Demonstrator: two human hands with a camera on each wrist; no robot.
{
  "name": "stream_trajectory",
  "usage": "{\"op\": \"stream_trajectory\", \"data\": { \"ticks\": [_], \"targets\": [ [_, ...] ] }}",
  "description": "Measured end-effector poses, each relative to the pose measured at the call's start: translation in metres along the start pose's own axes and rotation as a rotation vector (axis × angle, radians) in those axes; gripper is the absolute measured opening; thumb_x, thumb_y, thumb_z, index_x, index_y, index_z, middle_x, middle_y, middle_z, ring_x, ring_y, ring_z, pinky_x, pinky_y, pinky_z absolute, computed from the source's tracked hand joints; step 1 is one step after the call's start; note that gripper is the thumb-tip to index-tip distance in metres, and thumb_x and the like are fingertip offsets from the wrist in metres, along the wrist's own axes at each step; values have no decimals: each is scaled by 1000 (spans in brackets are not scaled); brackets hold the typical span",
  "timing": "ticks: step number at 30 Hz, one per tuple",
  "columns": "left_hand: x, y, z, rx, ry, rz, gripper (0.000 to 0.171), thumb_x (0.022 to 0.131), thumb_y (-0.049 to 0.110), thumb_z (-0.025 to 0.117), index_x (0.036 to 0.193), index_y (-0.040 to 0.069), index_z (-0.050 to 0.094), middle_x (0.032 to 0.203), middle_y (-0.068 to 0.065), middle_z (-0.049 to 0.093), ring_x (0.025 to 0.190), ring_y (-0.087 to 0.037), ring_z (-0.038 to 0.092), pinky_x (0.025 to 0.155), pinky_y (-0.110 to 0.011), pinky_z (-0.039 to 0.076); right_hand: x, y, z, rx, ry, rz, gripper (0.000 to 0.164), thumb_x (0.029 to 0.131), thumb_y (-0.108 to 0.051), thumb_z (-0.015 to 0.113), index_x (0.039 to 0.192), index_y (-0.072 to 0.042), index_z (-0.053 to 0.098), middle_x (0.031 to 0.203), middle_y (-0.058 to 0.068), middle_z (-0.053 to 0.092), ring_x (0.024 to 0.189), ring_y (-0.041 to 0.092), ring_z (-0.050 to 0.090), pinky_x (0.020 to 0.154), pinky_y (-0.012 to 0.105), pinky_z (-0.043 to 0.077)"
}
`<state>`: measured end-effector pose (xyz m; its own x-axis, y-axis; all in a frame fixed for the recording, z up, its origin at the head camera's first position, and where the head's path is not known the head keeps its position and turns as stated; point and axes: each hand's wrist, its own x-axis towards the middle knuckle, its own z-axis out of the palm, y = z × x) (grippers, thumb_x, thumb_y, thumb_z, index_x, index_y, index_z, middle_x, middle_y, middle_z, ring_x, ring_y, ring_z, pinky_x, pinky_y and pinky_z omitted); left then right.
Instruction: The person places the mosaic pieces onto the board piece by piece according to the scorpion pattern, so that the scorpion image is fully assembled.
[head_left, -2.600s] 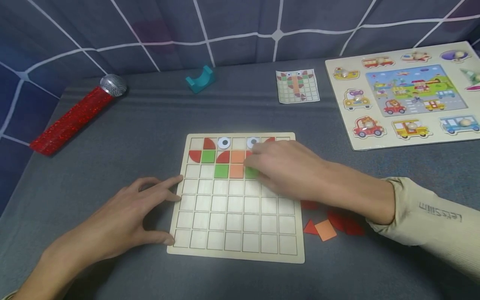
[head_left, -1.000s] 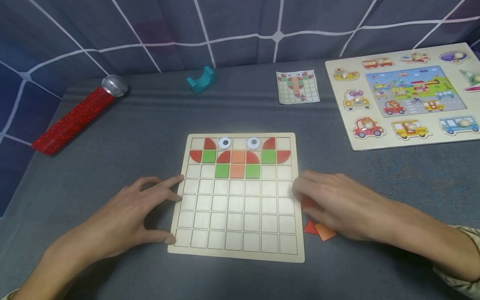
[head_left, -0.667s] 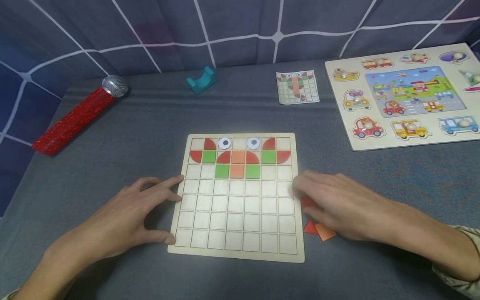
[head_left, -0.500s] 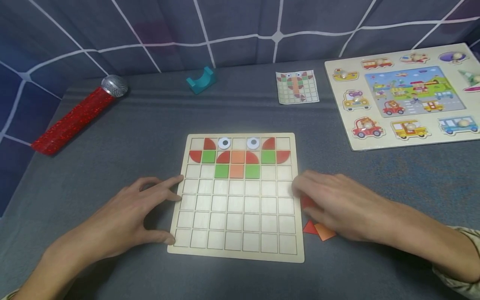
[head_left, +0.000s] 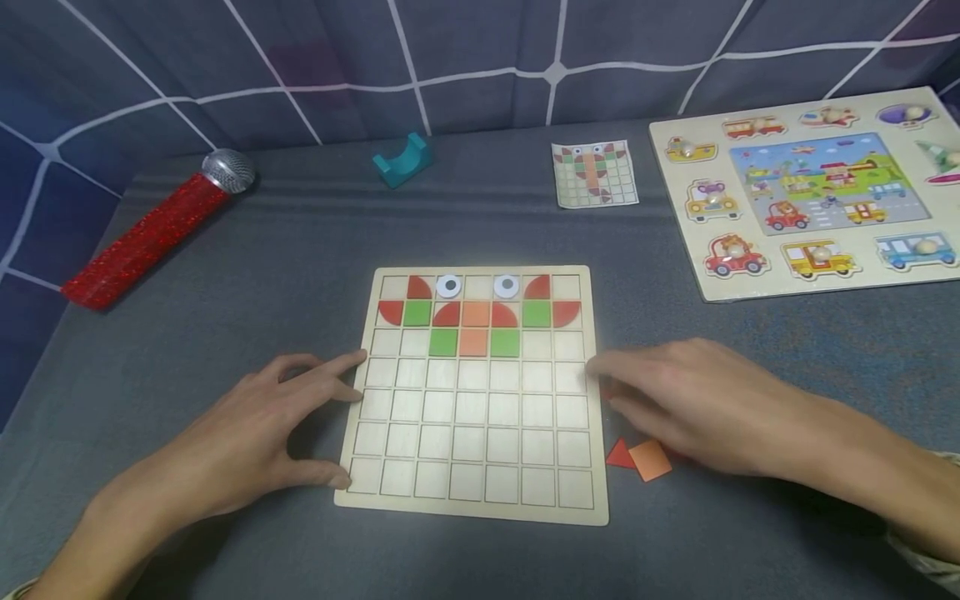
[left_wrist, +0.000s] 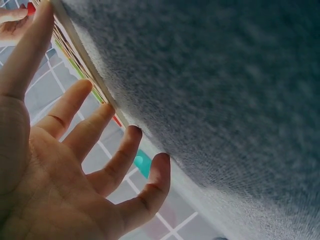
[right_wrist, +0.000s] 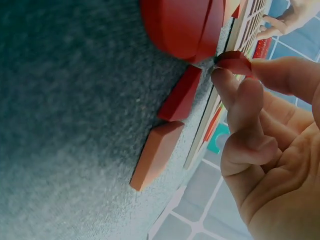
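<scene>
A small red piece with a curved edge (right_wrist: 234, 64) is pinched between the thumb and fingertips of the right hand (head_left: 690, 400), just beside the right edge of a pale wooden square board with a seven-by-seven grid (head_left: 438, 408). Its exact outline is partly hidden; in the right wrist view its longer dimension lies roughly crosswise, one end towards a fingertip and the other towards the thumb tip. Near that hand lie a red triangular tile (head_left: 621, 455) and an orange square tile (head_left: 651, 461), touching. The left hand (head_left: 277, 433) is relaxed and spread, fingertips and thumb against the board's left edge. The top three rows bear red quarter-round tiles (head_left: 566, 313), green square tiles (head_left: 442, 342), further orange squares (head_left: 473, 342) and two white eye discs (head_left: 448, 287). All rests on a dark blue-grey cloth surface (head_left: 300, 250); farther back are a red glittery microphone (head_left: 161, 225), a teal curved bracket (head_left: 405, 169), a paper pattern card (head_left: 592, 175) and a wooden vehicle puzzle (head_left: 757, 287), before a blue curtain with white lines (head_left: 480, 33). In the earliest frame the right hand was over the board's upper right; now it is off to the side, while the left hand has stayed put.
</scene>
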<state>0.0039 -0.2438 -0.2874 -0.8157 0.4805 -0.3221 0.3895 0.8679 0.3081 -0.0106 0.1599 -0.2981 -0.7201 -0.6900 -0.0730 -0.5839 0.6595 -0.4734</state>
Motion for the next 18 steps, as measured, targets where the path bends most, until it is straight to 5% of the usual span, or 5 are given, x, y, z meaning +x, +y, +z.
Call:
{"op": "stream_trajectory", "data": {
  "ticks": [9, 18],
  "targets": [
    [1, 0, -1, -4, -10, -3, 80, 61, 70, 79, 128, 30, 61, 149, 6, 44, 129, -35, 41, 91, -70, 39, -2, 3, 0, -26, 36, -10, 30, 82, -4, 76, 106, -22, 72, 92, -16, 66, 71, -2, 54, 62, 29, 51],
    [-1, -1, 1, 2, 9, 14, 78, 61, 67, 81, 128, 30, 62, 151, 4, 43, 128, -37, 41, 89, -70, 39, 10, -8, 1, 133, 167, -116, 27, 84, -5, 76, 101, -25, 74, 96, -21, 65, 77, -5, 55, 67, 25, 51]
  ]
}}
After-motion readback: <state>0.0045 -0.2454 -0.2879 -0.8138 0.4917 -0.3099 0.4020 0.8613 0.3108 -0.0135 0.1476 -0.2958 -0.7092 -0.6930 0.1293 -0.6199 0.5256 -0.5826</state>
